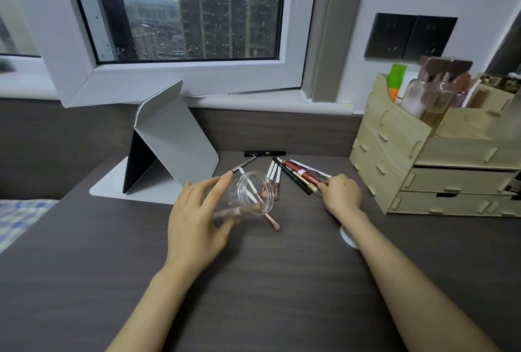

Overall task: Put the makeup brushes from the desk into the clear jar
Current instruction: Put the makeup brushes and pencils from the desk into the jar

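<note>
My left hand (197, 219) grips the clear jar (248, 196), tilted with its mouth toward the right. A white-handled brush (249, 186) sticks out of the jar's mouth, and a pink-tipped brush (271, 220) lies just below the rim on the desk. Several white-handled makeup brushes (275, 175) lie on the dark desk (253, 281) behind the jar. My right hand (342, 195) rests on the near ends of a pile of red and black cosmetic sticks (303, 176), its fingers curled on them; whether it holds one I cannot tell.
A folded grey tablet stand (172, 143) stands at the back left. A wooden drawer organiser (434, 160) with bottles fills the right side. A black tube (265, 153) lies by the back wall. A white round disc (348, 236) peeks out under my right wrist.
</note>
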### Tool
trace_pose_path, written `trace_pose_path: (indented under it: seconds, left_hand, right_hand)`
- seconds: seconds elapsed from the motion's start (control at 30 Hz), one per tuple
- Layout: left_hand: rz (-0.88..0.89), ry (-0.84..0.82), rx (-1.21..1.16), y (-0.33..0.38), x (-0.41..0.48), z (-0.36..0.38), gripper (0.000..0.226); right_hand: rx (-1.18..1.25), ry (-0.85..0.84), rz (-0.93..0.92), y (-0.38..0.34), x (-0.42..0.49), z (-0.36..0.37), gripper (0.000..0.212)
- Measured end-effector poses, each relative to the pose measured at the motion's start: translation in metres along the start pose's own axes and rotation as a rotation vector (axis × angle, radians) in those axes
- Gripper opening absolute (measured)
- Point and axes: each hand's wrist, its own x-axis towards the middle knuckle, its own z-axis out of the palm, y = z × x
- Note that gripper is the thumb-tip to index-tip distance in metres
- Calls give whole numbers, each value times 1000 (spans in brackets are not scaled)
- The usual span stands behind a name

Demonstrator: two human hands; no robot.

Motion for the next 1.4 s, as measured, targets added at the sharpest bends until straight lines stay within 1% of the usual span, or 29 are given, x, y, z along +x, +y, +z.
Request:
trace_pose_path:
  seconds: [0.1, 0.2, 0.3, 0.37, 0.43, 0.5, 0.57, 0.63, 0.7, 0.83, 0.9, 1.0, 1.03, 1.13, 1.2, 1.27, 1.33, 1.37, 1.4]
  left_hand:
    - [-13, 11, 0, 0, 0, 0, 74]
    - [-5, 15, 3, -1, 1, 1, 75]
    - [0, 14, 1, -1, 0, 0, 75]
    - [-12, 18, -8, 0, 0, -1, 75]
    - [-27, 27, -20, 1, 1, -1, 75]
    - [-41, 35, -32, 2, 1, -1, 75]
    - [-53, 32, -47, 3, 0, -1, 74]
    - [-66, 29, -56, 4, 0, 0, 74]
    - [-72, 37, -63, 4, 0, -1, 74]
    - [-32, 34, -71, 7, -1, -2, 73]
    - [9, 18, -62, 7, -1, -2, 71]
    - [50, 6, -36, 7, -3, -2, 68]
    - [54, 7, -36, 7, -3, -1, 69]
    - [50, 17, -58, 7, -3, -1, 75]
    - [38, 26, -55, 6, -2, 0, 74]
    - [28, 21, -65, 6, -3, 0, 68]
    - [13, 11, -91, 7, -3, 0, 60]
    - [5, 7, -101, 8, -3, 0, 59]
    - [-3, 4, -106, 8, -3, 0, 60]
  right_hand:
    - [-10, -6, 3, 5, 6, 6, 35]
    - [102, -23, 46, 9, 10, 9, 29]
    - [357, -10, 131, 11, 10, 4, 22]
    - [552, 59, 151, 14, 4, -9, 16]
    - [783, 161, 123, 17, -15, -30, 7]
    - [1075, 207, 53, 16, -47, -56, 15]
    - [1299, 152, -33, 16, -81, -82, 23]
    - [1362, 52, -118, 16, -108, -99, 22]
    - [1304, -22, -194, 12, -126, -105, 22]
    - [1089, -17, -347, -9, -142, -104, 28]
    - [1023, -43, -427, -22, -146, -102, 23]
    - [960, -54, -526, -41, -151, -97, 6]
    - [935, -46, -539, -47, -152, -95, 5]
    - [833, 53, -565, -60, -151, -86, 18]
    - [709, 137, -668, -63, -149, -85, 24]
    - [564, 174, -783, -65, -151, -81, 29]
    - [462, 167, -844, -65, -152, -78, 32]
    - [468, 138, -862, -64, -151, -78, 32]
    - [537, 98, -864, -62, -149, -79, 30]
